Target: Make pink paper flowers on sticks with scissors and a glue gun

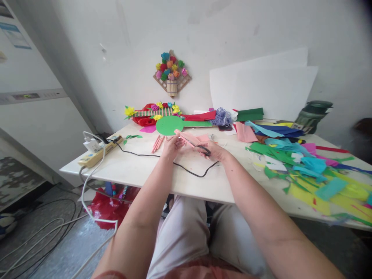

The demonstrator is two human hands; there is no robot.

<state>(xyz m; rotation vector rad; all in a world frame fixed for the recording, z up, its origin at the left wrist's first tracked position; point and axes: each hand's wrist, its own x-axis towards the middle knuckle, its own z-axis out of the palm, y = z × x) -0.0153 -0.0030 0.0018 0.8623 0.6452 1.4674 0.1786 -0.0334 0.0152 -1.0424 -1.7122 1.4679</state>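
Over the middle of the white table (139, 166), my left hand (173, 146) is closed on a strip of pink paper (186, 136). My right hand (211, 150) grips black-handled scissors (202, 148), whose blades lie along the pink strip. Whether the blades are cutting at this instant I cannot tell. Left of my left hand lie several rolled pink paper sticks (157, 143). Just beyond my hands is a round green piece (170, 125) with a long green strip running right from it.
Coloured paper scraps (314, 170) cover the right side, near a dark green bottle (311, 117). A power strip (99, 152) sits at the left edge; its black cable (192, 173) crosses in front of my hands. Paper flowers (157, 108) lie at the back.
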